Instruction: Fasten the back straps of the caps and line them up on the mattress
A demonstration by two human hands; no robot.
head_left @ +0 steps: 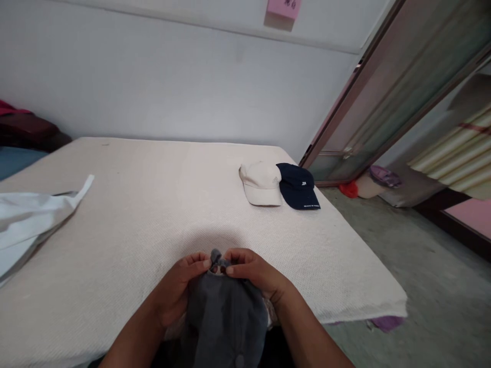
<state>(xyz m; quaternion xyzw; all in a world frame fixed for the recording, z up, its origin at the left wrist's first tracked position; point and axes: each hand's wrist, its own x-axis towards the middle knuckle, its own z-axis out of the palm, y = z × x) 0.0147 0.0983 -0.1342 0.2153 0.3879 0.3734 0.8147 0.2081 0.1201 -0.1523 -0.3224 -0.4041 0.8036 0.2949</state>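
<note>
A dark grey cloth cap (230,317) hangs at the near edge of the table, its back strap uppermost. My left hand (184,281) pinches the left side of the strap opening between thumb and fingers. On the opposite side of that opening, my right hand (251,268) pinches the strap's other part. The two hands are close together, with the small strap ends between them. The lower part of the cap runs out of the picture at the bottom.
A beige cap (261,183) and a navy cap (298,186) lie side by side at the table's right rear. White caps or cloth (30,220) lie at the left. The table (153,194) has a pale textured cover and meets a wall behind.
</note>
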